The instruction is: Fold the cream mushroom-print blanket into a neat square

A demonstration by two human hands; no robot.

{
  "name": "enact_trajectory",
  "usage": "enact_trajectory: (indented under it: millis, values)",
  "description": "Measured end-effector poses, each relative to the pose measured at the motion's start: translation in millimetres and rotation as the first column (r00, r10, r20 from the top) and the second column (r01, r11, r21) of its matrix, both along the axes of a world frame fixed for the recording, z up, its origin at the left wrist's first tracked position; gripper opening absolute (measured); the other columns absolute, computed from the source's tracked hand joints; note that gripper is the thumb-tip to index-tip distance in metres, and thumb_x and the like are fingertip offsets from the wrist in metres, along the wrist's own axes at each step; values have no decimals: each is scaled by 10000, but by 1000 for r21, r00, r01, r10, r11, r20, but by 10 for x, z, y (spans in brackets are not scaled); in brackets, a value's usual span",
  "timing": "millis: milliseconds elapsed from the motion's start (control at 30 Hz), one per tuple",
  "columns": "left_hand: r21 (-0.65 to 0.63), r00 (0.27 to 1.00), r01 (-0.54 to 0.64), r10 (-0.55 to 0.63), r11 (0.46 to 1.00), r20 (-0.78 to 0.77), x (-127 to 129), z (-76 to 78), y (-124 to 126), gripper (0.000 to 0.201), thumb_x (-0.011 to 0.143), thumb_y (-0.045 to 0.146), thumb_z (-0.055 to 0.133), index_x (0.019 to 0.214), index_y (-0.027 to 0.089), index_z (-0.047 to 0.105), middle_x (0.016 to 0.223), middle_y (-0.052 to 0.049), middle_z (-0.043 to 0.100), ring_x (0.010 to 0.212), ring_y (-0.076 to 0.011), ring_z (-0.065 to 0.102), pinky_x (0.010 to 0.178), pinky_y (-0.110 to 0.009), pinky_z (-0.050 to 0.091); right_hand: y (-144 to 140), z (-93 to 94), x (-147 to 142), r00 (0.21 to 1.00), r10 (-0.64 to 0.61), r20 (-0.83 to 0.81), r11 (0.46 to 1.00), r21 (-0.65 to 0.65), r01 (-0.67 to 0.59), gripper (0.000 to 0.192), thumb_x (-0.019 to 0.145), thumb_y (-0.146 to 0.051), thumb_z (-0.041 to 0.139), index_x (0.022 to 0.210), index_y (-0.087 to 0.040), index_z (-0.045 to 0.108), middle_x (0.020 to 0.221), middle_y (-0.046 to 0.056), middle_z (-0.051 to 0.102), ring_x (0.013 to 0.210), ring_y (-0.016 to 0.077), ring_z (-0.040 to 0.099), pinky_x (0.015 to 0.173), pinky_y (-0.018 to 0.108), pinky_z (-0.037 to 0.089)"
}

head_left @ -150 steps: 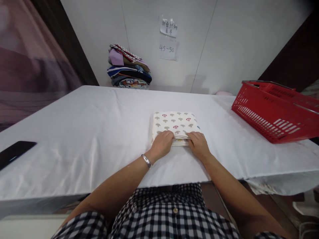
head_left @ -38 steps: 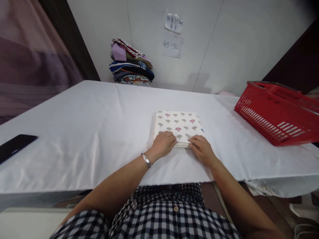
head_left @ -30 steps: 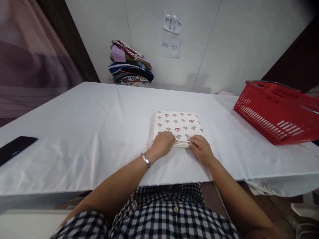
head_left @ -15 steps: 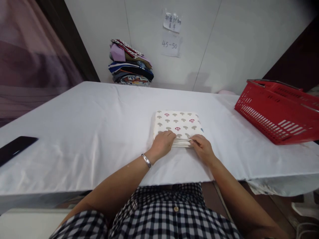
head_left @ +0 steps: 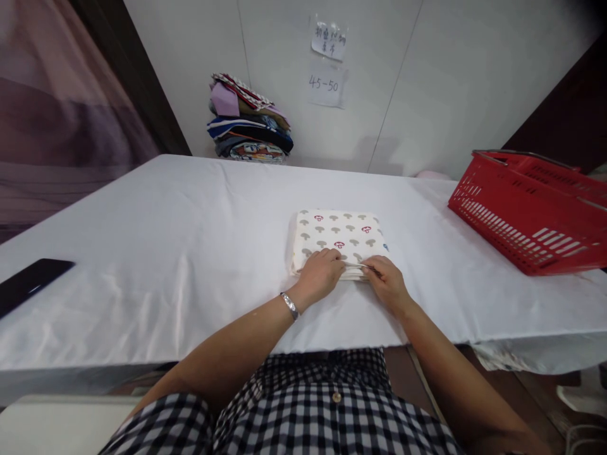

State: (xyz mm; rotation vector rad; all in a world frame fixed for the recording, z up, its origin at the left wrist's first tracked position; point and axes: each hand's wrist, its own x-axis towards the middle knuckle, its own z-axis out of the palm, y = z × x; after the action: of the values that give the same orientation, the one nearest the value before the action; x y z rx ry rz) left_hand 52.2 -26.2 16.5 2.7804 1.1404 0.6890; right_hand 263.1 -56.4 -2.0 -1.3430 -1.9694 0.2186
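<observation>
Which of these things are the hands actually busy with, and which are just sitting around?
In hand:
- folded mushroom-print cloth, on the white table
- left hand, pressing on its near edge
- right hand, pinching that edge

Lying about:
- red basket, right
- pile of folded fabrics, by the wall
- black phone, far left
- paper notes on the wall

Counter (head_left: pixel 190 253), white sheet cover. On it: folded mushroom-print cloth (head_left: pixel 337 237), red basket (head_left: pixel 526 212), black phone (head_left: pixel 28 284), folded-fabric stack (head_left: pixel 249 129).

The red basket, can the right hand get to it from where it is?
Probably yes. The right hand rests on the folded mushroom cloth, and only bare white tablecloth lies between it and the red basket.
</observation>
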Motion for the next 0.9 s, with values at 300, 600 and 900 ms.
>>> enact_trajectory:
  millis: [300,600,900]
  values:
    - [86,995,64,-70,994,68,11,10,-62,229,963,183,321,924,142,543,1005,-77,579,899,-177,508,784,-337,408,-33,4,2,992,46,117,992,114,-59,235,870,-311,552,1087,-245,613,966,50,637,904,215,567,790,384,460]
    - [78,999,32,-32,996,-3,-8,8,-45,228,964,231,339,832,163,512,812,-43,574,744,-173,515,683,-328,387,-34,-5,-25,965,-1,261,949,305,-81,207,900,-184,470,1041,-170,621,942,90,645,880,218,547,744,374,426]
    - [13,997,77,-77,997,-10,-64,37,-89,171,927,311,460,918,169,554,882,-42,616,842,-186,553,743,-326,401,-84,-15,6,953,66,297,963,232,-139,229,900,-196,464,1050,-194,638,961,95,635,858,217,547,740,385,444]
